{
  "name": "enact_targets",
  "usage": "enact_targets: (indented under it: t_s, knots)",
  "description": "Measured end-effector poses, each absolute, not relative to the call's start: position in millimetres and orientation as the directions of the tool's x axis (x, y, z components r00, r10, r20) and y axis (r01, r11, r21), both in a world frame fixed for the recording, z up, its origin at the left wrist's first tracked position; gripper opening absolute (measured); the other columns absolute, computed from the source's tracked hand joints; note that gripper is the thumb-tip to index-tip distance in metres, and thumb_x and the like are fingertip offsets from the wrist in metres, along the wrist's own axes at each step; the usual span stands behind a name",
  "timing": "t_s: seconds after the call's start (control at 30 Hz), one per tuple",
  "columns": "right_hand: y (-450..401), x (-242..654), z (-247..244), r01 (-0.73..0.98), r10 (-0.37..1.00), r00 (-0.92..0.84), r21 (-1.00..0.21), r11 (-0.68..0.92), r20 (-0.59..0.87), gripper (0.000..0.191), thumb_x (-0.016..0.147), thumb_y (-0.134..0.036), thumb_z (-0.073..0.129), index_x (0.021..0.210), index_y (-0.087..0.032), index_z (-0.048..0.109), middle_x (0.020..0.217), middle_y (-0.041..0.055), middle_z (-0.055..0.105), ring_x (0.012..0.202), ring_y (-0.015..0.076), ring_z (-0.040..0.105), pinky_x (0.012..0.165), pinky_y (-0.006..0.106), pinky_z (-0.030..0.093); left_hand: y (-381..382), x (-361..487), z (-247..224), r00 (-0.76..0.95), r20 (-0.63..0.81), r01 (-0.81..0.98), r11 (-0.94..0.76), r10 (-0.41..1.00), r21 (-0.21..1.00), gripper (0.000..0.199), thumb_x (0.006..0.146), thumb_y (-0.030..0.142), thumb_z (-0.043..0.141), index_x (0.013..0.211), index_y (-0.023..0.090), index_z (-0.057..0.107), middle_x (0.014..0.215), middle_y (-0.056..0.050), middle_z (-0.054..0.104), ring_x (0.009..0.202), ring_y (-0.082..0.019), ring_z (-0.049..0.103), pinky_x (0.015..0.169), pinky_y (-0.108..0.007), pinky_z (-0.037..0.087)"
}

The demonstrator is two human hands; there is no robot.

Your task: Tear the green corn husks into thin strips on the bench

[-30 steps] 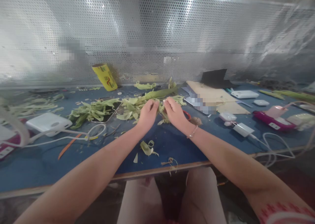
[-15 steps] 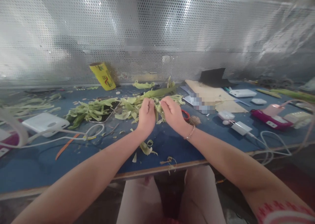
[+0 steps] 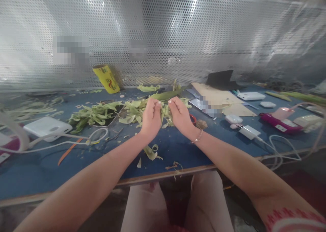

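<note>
My left hand (image 3: 151, 120) is closed on a pale green leafy strip (image 3: 166, 112) that looks like plant husk. My right hand (image 3: 182, 119), with a bracelet at the wrist, is closed on the other side of the strip, a small gap from the left. Fingers hide most of the piece. Under and behind the hands spreads a heap of similar strips (image 3: 131, 111), with a longer green husk (image 3: 165, 95) beyond. Loose curled scraps (image 3: 152, 153) lie nearer me. A red ring-shaped handle (image 3: 193, 119) shows beside my right hand.
Left stand a bundle of strips (image 3: 89, 116) on a dark flat device, a white box-shaped device (image 3: 48, 128) with cables, and a yellow tube (image 3: 107, 79). Rightward are cardboard (image 3: 219, 96), a white charger (image 3: 249, 132) and a magenta power strip (image 3: 282, 123). A perforated metal panel (image 3: 163, 28) closes the back.
Both hands have shifted slightly, the right one a little outward and down, still closed on the strip. The things on the table stay where they were.
</note>
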State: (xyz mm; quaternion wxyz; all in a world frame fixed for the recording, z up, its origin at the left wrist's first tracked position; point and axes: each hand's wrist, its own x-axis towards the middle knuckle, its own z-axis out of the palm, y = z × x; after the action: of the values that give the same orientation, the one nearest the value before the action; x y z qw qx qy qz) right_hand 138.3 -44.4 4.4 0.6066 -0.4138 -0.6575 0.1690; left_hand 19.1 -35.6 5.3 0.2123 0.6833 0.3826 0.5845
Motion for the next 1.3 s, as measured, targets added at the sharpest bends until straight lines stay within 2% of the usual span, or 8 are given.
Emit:
enact_targets:
  t_s: [0.37,0.53,0.77,1.0,1.17,1.3]
  knots:
    - [-33.8,147.2,3.1,0.256,0.783,0.087,-0.773,0.580,0.616,0.028,0.087,-0.043,0.038,0.070,-0.021,0.039,0.059,-0.0046,0.033,0.054,0.0093,0.034,0.054,0.023,0.032,-36.3,19.9,8.0,0.059,0.637,0.292,-0.624,0.768,0.725,0.017,0.087,0.031,0.040,0.073,0.021,0.041,0.062,0.003,0.039,0.057,-0.010,0.037,0.059,-0.025,0.032]
    - [-30.4,156.1,6.0,0.121,0.825,-0.040,-0.817,0.564,0.563,0.031,0.085,-0.048,0.043,0.069,-0.021,0.041,0.053,-0.0066,0.031,0.045,0.0072,0.030,0.044,0.021,0.028,-35.3,18.9,8.1,0.092,0.619,0.275,-0.617,0.780,0.737,0.017,0.086,0.030,0.042,0.071,0.021,0.041,0.060,0.003,0.039,0.057,-0.010,0.037,0.060,-0.025,0.032]
    - [-30.7,164.6,11.4,-0.176,0.885,-0.278,-0.925,0.336,0.374,0.033,0.078,-0.051,0.055,0.071,-0.022,0.040,0.045,-0.0120,0.027,0.031,0.0027,0.020,0.030,0.016,0.018,-35.0,19.3,7.5,0.184,0.590,0.237,-0.618,0.786,0.749,0.018,0.086,0.030,0.041,0.070,0.021,0.040,0.058,0.003,0.040,0.055,-0.010,0.038,0.058,-0.024,0.033]
    - [-34.9,166.0,13.5,-0.285,0.867,-0.402,-0.940,0.189,0.296,0.033,0.079,-0.049,0.055,0.072,-0.023,0.038,0.038,-0.0146,0.026,0.025,0.0020,0.016,0.028,0.016,0.016,-37.6,19.2,9.2,0.215,0.592,0.230,-0.630,0.776,0.742,0.018,0.086,0.029,0.041,0.070,0.021,0.041,0.058,0.003,0.041,0.055,-0.010,0.039,0.059,-0.024,0.034]
    - [-36.9,164.1,14.0,-0.317,0.865,-0.409,-0.934,0.163,0.290,0.033,0.079,-0.049,0.055,0.073,-0.023,0.036,0.038,-0.0153,0.023,0.025,0.0024,0.015,0.028,0.017,0.013,-37.5,19.2,8.2,0.203,0.583,0.193,-0.616,0.787,0.764,0.019,0.085,0.034,0.044,0.071,0.021,0.042,0.057,0.003,0.041,0.053,-0.010,0.039,0.057,-0.025,0.034]
    - [-37.0,158.3,12.7,-0.354,0.891,-0.339,-0.919,0.177,0.302,0.033,0.080,-0.050,0.053,0.074,-0.024,0.034,0.040,-0.0148,0.020,0.026,0.0027,0.014,0.028,0.019,0.011,-36.9,18.7,7.0,0.180,0.606,0.173,-0.631,0.775,0.756,0.021,0.087,0.036,0.040,0.072,0.022,0.041,0.057,0.003,0.040,0.052,-0.010,0.038,0.056,-0.025,0.034]
